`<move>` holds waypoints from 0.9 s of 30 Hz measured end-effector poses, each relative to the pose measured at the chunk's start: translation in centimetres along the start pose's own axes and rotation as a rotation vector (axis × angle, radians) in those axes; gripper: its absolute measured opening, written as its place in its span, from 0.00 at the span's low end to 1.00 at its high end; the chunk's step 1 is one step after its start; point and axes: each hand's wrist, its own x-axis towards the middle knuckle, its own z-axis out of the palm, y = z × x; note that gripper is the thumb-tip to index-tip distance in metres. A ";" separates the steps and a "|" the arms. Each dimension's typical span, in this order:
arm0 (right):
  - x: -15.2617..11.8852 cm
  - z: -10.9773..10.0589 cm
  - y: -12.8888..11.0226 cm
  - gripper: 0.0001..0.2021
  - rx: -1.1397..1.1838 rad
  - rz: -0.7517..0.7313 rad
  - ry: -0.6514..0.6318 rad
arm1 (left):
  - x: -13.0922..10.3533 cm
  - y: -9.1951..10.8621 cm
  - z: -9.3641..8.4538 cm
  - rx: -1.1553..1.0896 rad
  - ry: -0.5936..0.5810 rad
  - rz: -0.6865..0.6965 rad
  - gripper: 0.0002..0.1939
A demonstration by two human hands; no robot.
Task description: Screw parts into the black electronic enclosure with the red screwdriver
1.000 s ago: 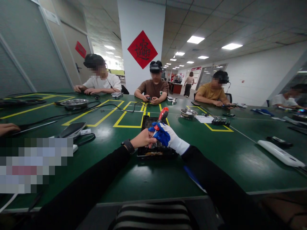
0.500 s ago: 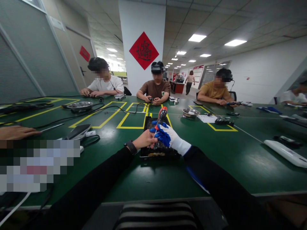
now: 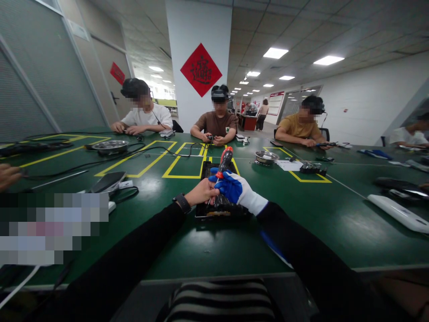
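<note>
Head view, what do the two hands have between them?

— A screwdriver [image 3: 224, 163] with a red and black handle. The right hand [image 3: 231, 188], in a white glove with blue fingers, is wrapped tight around the lower part of the handle, so the tool stands nearly upright, its top leaning a little away from the person.

— And the other hand?

— The bare left hand [image 3: 203, 192], a watch [image 3: 182, 203] on its wrist, comes in from the left with its fingertips pinched in close at the shaft just below the glove. That looks like a steadying hold, guiding the tip while the gloved hand carries the handle. Whether those fingers also hold a small part, I cannot tell; it is too small.

— Where does the tip go?

— Down into a flat black device [image 3: 219, 208] lying on the green table [image 3: 208, 250], right under both hands. The tip itself is hidden behind the fingers.

— What else is nearby?

— A dark phone [image 3: 106, 181] and a cable to the left, a metal bowl [image 3: 266, 157] beyond on the right, and a white bar-shaped unit [image 3: 398, 213] well apart at far right. Other people sit across the table with their own work.
</note>
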 end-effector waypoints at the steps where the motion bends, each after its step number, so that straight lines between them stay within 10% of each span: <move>1: 0.0 0.0 0.0 0.13 -0.008 -0.011 -0.002 | 0.0 -0.1 0.0 -0.001 0.001 0.001 0.30; 13: 0.2 0.4 1.2 0.13 -0.134 -0.185 0.114 | -0.3 0.6 0.4 -0.009 -0.034 -0.011 0.23; 27: -0.1 1.0 0.3 0.11 -0.074 -0.025 0.079 | -0.4 0.7 0.5 -0.054 -0.029 -0.018 0.22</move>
